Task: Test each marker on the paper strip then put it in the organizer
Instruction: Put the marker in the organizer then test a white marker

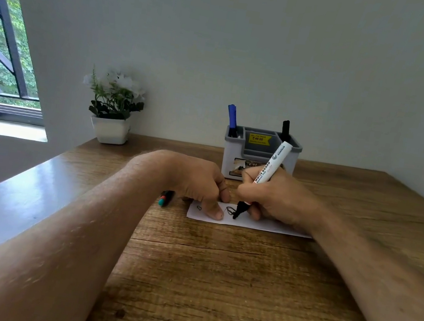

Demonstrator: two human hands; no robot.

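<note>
The right hand (pixel 277 198) gripped a white whiteboard marker (pixel 269 169) between thumb and fingers, barrel tilted up and away toward the organizer, its black tip (pixel 237 213) touching the paper strip (pixel 264 224) beside a small dark scribble (pixel 230 210). The left hand (pixel 201 183) had its fingers curled loosely, and its thumb (pixel 214 212) pressed flat on the left part of the strip, pinning it to the table; whether the curled fingers held anything could not be told. A smaller mark (pixel 199 208) sat near the strip's left end.

Just left of the strip, partly hidden under the left hand, lay another marker (pixel 164 199) with a teal end, resting on the wooden table (pixel 213 285).

Behind the hands, toward the table's far edge, stood the grey and white organizer (pixel 260 155) with a yellow price sticker. A blue marker (pixel 232 119) stood upright in its left compartment and a black marker (pixel 285 130) in its right one.

Near the far left corner sat a white pot of white flowers (pixel 113 108), against the pale wall (pixel 252 41). A window (pixel 1 30) with dark bars showed at the left.
</note>
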